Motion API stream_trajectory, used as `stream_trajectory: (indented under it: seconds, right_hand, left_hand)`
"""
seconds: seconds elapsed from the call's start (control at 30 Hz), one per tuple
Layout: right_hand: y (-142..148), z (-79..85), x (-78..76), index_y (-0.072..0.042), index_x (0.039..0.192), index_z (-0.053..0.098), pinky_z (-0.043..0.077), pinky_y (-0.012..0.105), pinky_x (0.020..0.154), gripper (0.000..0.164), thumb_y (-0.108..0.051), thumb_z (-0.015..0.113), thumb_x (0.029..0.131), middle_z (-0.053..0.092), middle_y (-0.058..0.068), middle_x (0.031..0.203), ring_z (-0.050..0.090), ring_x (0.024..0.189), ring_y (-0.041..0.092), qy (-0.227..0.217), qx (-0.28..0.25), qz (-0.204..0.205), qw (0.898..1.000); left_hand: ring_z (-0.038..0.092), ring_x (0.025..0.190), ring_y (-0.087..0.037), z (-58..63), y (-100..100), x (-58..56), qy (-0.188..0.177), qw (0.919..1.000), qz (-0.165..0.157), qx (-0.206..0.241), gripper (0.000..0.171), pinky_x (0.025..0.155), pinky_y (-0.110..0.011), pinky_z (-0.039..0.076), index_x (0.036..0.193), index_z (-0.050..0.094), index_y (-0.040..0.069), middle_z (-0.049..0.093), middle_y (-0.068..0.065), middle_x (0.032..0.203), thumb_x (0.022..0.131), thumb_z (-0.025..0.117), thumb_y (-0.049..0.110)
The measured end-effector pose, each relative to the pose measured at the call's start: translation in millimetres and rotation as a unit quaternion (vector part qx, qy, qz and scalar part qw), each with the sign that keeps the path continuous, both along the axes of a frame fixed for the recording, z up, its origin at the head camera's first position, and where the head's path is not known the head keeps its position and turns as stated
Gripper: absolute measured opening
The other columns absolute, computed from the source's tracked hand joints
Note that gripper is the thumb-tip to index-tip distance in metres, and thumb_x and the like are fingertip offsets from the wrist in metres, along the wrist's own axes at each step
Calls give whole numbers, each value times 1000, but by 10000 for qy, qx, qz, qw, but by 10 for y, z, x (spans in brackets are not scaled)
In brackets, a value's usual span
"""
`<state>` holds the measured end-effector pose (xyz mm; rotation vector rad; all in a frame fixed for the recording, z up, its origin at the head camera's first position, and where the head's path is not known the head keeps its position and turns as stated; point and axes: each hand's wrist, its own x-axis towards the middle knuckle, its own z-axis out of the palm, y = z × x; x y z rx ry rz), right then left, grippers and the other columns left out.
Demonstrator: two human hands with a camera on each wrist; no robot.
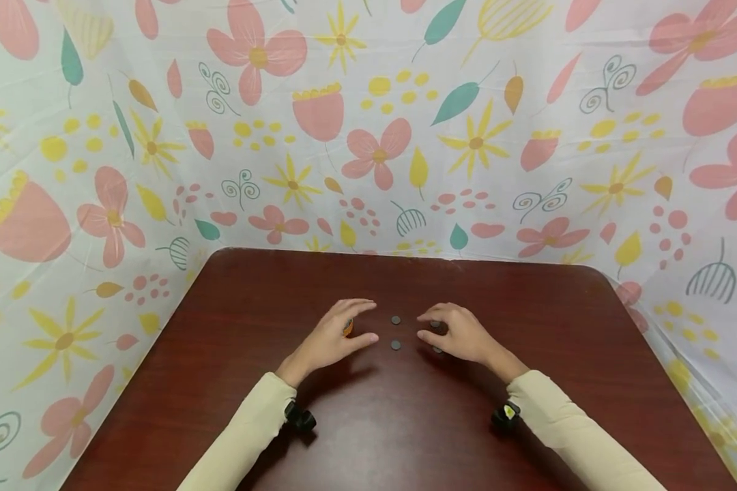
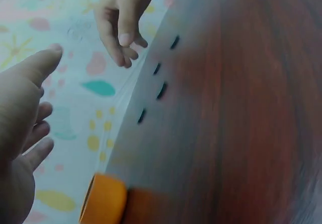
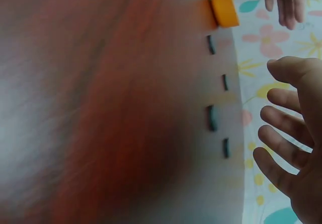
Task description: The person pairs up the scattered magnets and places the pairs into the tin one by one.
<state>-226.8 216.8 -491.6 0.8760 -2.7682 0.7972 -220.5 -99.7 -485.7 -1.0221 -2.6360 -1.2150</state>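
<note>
My left hand (image 1: 334, 335) is held above the table with fingers loosely extended and thumb apart, holding nothing. Right beside it, partly hidden by its fingers in the head view, is a short orange round thing like a cap or cup (image 2: 104, 200); its exact kind cannot be told. Opposite, my right hand (image 1: 458, 333) hovers with slightly bent fingers and nothing in its grasp. Several small, flat, dark grey discs lie between and under the hands: a far disc (image 1: 396, 320), a near disc (image 1: 396, 345), and others partly covered by the right hand, such as one disc (image 1: 437, 350).
The dark reddish-brown table (image 1: 381, 436) has rounded far corners. A white floral cloth (image 1: 374, 88) hangs behind it and along both sides. Each wrist carries a small black camera, one (image 1: 299, 417) on the left and another camera (image 1: 505, 417) on the right.
</note>
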Motion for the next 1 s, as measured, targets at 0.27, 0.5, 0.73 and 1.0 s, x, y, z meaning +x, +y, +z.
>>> stream_trajectory:
  seconds: [0.27, 0.5, 0.73, 1.0]
  right_hand:
    - [206, -136, 161, -10, 119, 77, 56, 48, 86, 37, -35, 79, 91, 71, 1, 113, 66, 105, 23, 8, -23, -189, 9998]
    - [304, -232, 234, -14, 118, 78, 55, 42, 81, 38, -38, 82, 88, 68, -4, 107, 64, 97, 16, -178, 108, -327, 9992]
    - [324, -278, 224, -14, 114, 80, 52, 32, 72, 36, -38, 83, 87, 66, -5, 102, 62, 88, 11, -252, 72, -331, 9991]
    - [325, -283, 201, -16, 105, 83, 49, 26, 66, 23, -28, 84, 86, 66, -7, 96, 58, 81, 9, -325, -7, -243, 9992]
  left_hand:
    - [50, 136, -19, -137, 170, 24, -413, 9962, -550, -537, 68, 107, -43, 46, 153, 49, 16, 50, 0, 150, 97, 67, 50]
    - [58, 119, -14, -342, 242, -64, -626, 9917, -713, -862, 64, 95, -35, 52, 151, 52, 17, 57, 1, 141, 99, 62, 52]
    - [59, 111, -12, -445, 309, -124, -683, 9910, -453, -1055, 54, 93, -31, 51, 146, 59, 19, 57, 2, 134, 100, 63, 48]
    - [59, 99, -10, -444, 383, -135, -808, 9922, -303, -896, 44, 81, -26, 51, 139, 65, 16, 59, 1, 124, 100, 68, 35]
